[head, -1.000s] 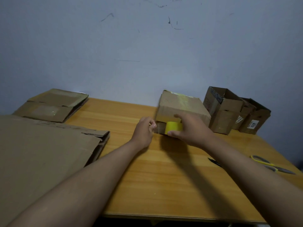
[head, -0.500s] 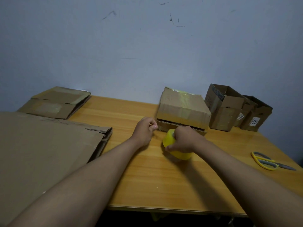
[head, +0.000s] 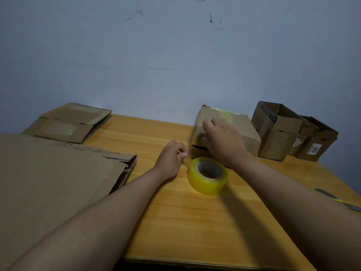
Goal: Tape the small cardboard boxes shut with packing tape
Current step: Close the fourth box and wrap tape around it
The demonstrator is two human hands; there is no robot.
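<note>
Nearest the viewer, two bare forearms reach out over a smooth, honey-coloured wooden worktop (head: 195, 222) with a fine straight grain. At the left a large flattened sheet of brown corrugated cardboard (head: 48, 182) overhangs the near edge, its fluted layers showing at the folded corner. At the right edge lie scissors (head: 340, 201), a grey blade and a sliver of yellow handle, partly cut off and blurred.

In the middle the roll of packing tape (head: 208, 175) lies flat on the wood, a thick glossy ring of translucent yellow film around a cardboard core, with nothing touching it. Just left of it the left hand (head: 172, 157) hovers with its fingers (head: 182, 154) curled in; thumb and forefinger seem pressed together on something thin, though what they pinch cannot be told.

Just behind the roll stands the small cardboard box (head: 234, 132), a squat block of matte brown card with a shiny yellowish tape strip across its top. The right hand (head: 224, 142) rests on its front face, fingers (head: 207, 125) bent down over the left front corner, motion-blurred.

Farther right, two open boxes (head: 277, 132) stand close together, flaps up; the rear one bears a white label. Far left, against the pale scuffed wall (head: 175, 55), lies a flattened box (head: 68, 124) patched with clear tape.
</note>
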